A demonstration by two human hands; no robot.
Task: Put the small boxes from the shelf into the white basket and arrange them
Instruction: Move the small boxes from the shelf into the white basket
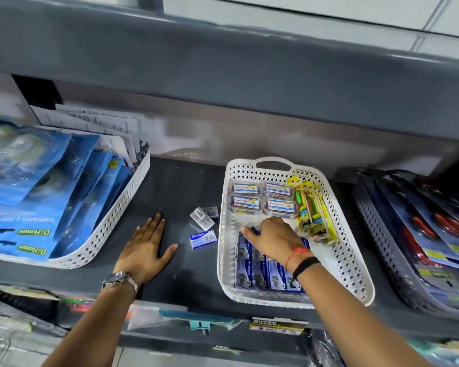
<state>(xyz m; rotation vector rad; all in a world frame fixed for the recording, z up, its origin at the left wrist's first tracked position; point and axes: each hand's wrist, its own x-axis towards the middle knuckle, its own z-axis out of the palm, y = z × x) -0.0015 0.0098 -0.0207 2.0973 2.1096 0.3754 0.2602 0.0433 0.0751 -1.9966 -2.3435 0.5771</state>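
A white perforated basket [224, 234] stands on the dark shelf [175, 186]. Inside its near half lie rows of small blue boxes [260, 274]. My right hand [273, 238] is inside the basket over those rows, fingers curled on a small blue box [255, 230] at the fingertips. Three small boxes remain on the shelf left of the basket: a blue one [203, 239], a grey-white one with a barcode [202, 218] and another behind it [212, 211]. My left hand [146, 247] rests flat on the shelf, fingers spread, holding nothing.
The basket's far half holds clear packs with labels [261, 198] and yellow packets [314, 210]. A white basket of blue packs [133, 197] stands at the left, a dark basket of carded goods [374, 226] at the right. An upper shelf [223, 70] overhangs.
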